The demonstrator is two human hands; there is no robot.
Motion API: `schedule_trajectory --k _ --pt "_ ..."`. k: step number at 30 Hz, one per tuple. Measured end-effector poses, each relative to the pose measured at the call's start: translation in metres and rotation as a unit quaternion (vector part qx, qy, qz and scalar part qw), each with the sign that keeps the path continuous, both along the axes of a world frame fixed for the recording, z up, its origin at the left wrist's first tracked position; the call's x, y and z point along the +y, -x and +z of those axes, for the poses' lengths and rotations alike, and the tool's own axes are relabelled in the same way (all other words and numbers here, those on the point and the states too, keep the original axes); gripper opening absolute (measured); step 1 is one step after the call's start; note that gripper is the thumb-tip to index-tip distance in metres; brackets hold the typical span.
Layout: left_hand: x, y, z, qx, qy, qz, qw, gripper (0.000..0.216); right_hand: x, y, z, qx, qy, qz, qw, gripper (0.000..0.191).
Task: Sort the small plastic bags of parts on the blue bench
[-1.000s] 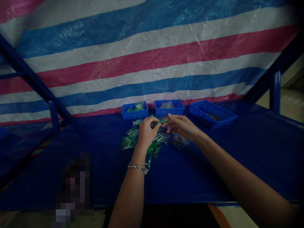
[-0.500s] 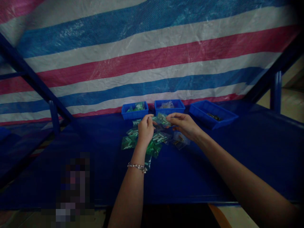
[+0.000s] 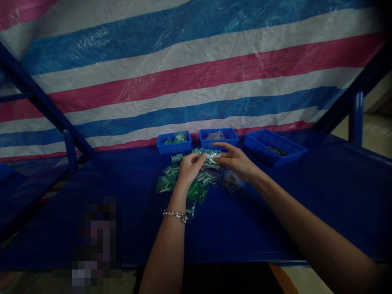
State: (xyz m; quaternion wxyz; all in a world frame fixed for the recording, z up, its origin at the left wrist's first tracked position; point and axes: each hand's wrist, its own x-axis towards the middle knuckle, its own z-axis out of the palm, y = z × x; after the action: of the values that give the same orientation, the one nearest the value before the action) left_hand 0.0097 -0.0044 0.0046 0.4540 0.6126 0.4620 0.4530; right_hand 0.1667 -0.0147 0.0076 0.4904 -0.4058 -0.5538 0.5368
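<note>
A clear plastic bag of small green-and-silver parts (image 3: 206,158) lies flattened between my hands, just above the heap. My left hand (image 3: 190,168) pinches its left edge, and a beaded bracelet (image 3: 175,215) circles that wrist. My right hand (image 3: 234,160) has its fingers spread, and they reach the bag's right edge. Below the hands, a heap of similar small bags (image 3: 183,183) lies on the table, partly hidden by my left hand.
Three blue plastic trays stand in a row at the back: one with green bags (image 3: 174,143), one with a clear bag (image 3: 218,137), one with dark parts (image 3: 275,148). A blue-covered table (image 3: 260,220) lies beneath, backed by a striped tarpaulin (image 3: 196,94).
The bag has turned from edge-on to lying flatter and wider between my hands. My right hand's fingers have spread apart, and my left hand has tilted toward the bag.
</note>
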Motion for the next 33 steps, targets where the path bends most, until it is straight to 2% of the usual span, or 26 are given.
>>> schedule_trajectory --k 5,15,33 --pt "-0.0019 -0.0016 0.0020 -0.017 0.007 -0.014 1.000 0.020 -0.0003 0.0008 0.0002 0.002 0.008 -0.001 1.000 0.049" --pt "0.0008 -0.0009 0.0000 -0.017 0.008 0.002 1.000 0.013 -0.0003 0.0015 -0.0013 -0.008 0.012 0.004 1.000 0.048" --pt "-0.0004 -0.0008 0.0017 -0.051 0.008 0.006 0.999 0.013 0.0009 0.0005 -0.0050 -0.023 0.024 0.007 0.999 0.040"
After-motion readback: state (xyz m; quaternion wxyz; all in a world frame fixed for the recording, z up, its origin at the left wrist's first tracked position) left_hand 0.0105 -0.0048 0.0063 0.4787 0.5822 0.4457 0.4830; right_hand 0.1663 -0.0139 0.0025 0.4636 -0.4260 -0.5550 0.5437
